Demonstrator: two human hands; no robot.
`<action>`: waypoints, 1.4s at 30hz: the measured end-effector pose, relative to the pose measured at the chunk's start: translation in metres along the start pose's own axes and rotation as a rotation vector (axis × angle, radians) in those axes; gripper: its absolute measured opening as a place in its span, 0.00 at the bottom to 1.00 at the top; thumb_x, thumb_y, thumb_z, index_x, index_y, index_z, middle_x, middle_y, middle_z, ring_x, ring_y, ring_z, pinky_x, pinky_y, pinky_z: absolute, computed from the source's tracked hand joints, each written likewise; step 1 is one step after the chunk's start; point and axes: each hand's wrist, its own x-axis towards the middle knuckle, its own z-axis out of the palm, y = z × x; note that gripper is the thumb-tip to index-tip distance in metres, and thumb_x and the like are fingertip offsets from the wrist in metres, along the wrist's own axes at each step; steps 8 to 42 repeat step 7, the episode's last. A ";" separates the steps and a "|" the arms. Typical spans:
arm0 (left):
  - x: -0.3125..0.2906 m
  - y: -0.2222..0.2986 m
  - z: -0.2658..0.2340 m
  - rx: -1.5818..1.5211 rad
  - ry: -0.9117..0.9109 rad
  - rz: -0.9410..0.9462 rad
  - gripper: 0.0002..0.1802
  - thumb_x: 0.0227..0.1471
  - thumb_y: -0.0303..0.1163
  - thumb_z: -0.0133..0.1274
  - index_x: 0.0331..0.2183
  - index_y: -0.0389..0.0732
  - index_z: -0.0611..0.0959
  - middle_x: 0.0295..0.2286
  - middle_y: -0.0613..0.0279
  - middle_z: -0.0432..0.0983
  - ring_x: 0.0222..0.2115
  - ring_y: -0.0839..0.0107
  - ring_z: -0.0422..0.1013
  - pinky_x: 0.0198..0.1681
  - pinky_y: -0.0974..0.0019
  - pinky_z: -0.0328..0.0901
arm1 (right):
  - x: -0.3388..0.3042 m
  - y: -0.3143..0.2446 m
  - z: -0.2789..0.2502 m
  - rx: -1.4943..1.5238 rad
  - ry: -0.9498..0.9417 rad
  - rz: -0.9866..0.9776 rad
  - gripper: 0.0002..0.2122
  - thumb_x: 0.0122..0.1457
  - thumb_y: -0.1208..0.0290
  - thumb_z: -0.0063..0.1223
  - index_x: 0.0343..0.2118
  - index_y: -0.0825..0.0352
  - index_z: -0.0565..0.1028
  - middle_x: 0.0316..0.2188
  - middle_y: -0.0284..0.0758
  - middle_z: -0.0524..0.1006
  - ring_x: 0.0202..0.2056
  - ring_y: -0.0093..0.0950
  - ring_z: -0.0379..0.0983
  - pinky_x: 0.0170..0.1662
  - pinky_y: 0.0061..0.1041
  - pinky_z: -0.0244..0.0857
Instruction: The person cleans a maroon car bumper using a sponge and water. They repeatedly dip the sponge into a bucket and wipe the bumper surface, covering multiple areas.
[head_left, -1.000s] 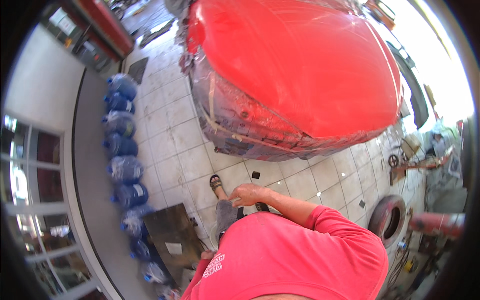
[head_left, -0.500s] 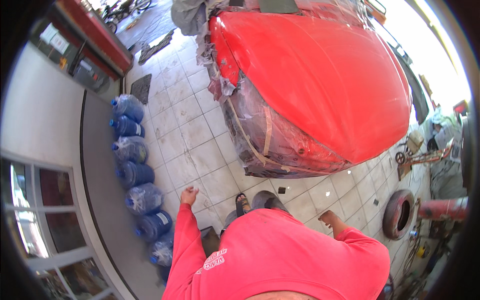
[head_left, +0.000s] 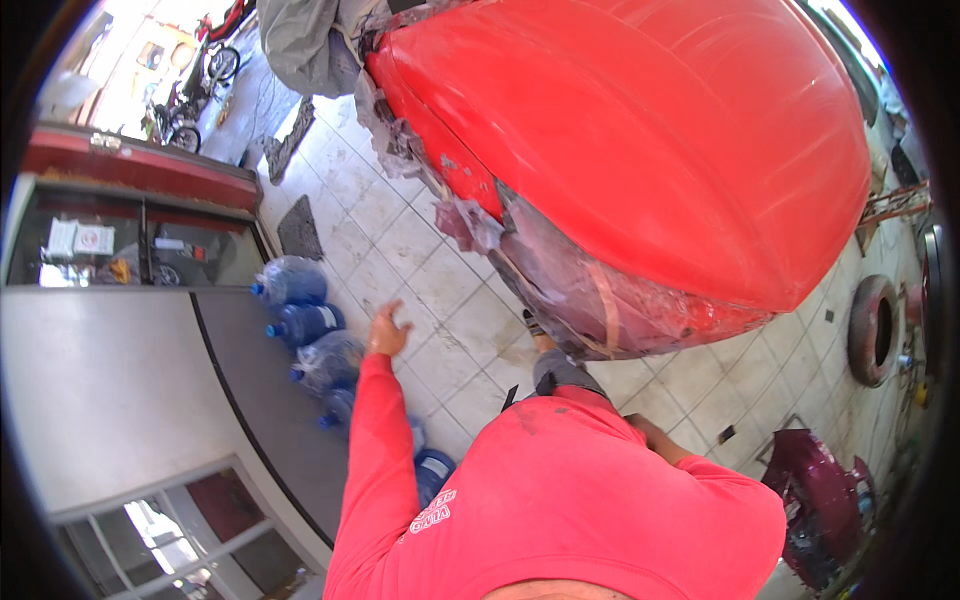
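My left hand (head_left: 386,330) is held out to the left over the tiled floor, fingers apart and holding nothing, near a row of large blue water jugs (head_left: 305,322). The long red sleeve leads up to it. My right hand is hidden behind my red shirt at the lower right; only the elbow (head_left: 655,437) shows. A big red car body (head_left: 650,150) fills the upper right, its lower edge wrapped in clear plastic film and tape (head_left: 570,290). One knee in grey trousers (head_left: 560,372) points toward the car.
A grey wall and glass shop front (head_left: 130,250) run along the left. A tyre (head_left: 872,330) lies on the tiles at the right, a dark red machine (head_left: 820,490) below it. A dark mat (head_left: 298,228) lies on the floor; bicycles (head_left: 190,110) stand far off.
The view has swung; the car now sits higher and closer. My left arm has stretched farther out to the left, and my right hand has dropped out of sight.
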 end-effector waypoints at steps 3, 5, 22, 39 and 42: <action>0.039 0.062 0.003 0.138 -0.695 -0.172 0.34 0.55 0.48 0.66 0.58 0.41 0.82 0.53 0.46 0.81 0.58 0.52 0.74 0.65 0.55 0.65 | 0.055 -0.006 0.000 0.078 0.126 -0.011 0.24 0.62 0.48 0.59 0.52 0.63 0.83 0.53 0.42 0.83 0.45 0.39 0.83 0.49 0.41 0.75; 0.053 0.054 -0.008 0.068 -0.825 -0.218 0.37 0.55 0.52 0.65 0.59 0.39 0.81 0.55 0.47 0.80 0.58 0.53 0.74 0.64 0.57 0.65 | 0.029 -0.069 -0.018 0.497 0.088 0.129 0.25 0.62 0.48 0.59 0.57 0.59 0.81 0.57 0.38 0.81 0.46 0.42 0.83 0.49 0.47 0.76; 0.068 0.049 -0.015 -0.008 -0.883 -0.233 0.38 0.55 0.53 0.65 0.60 0.39 0.80 0.56 0.47 0.79 0.58 0.53 0.75 0.64 0.58 0.65 | 0.031 -0.090 -0.030 0.663 0.063 0.155 0.27 0.65 0.47 0.55 0.63 0.54 0.77 0.61 0.36 0.78 0.55 0.44 0.79 0.53 0.55 0.73; 0.068 0.049 -0.015 -0.008 -0.883 -0.233 0.38 0.55 0.53 0.65 0.60 0.39 0.80 0.56 0.47 0.79 0.58 0.53 0.75 0.64 0.58 0.65 | 0.031 -0.090 -0.030 0.663 0.063 0.155 0.27 0.65 0.47 0.55 0.63 0.54 0.77 0.61 0.36 0.78 0.55 0.44 0.79 0.53 0.55 0.73; 0.068 0.049 -0.015 -0.008 -0.883 -0.233 0.38 0.55 0.53 0.65 0.60 0.39 0.80 0.56 0.47 0.79 0.58 0.53 0.75 0.64 0.58 0.65 | 0.031 -0.090 -0.030 0.663 0.063 0.155 0.27 0.65 0.47 0.55 0.63 0.54 0.77 0.61 0.36 0.78 0.55 0.44 0.79 0.53 0.55 0.73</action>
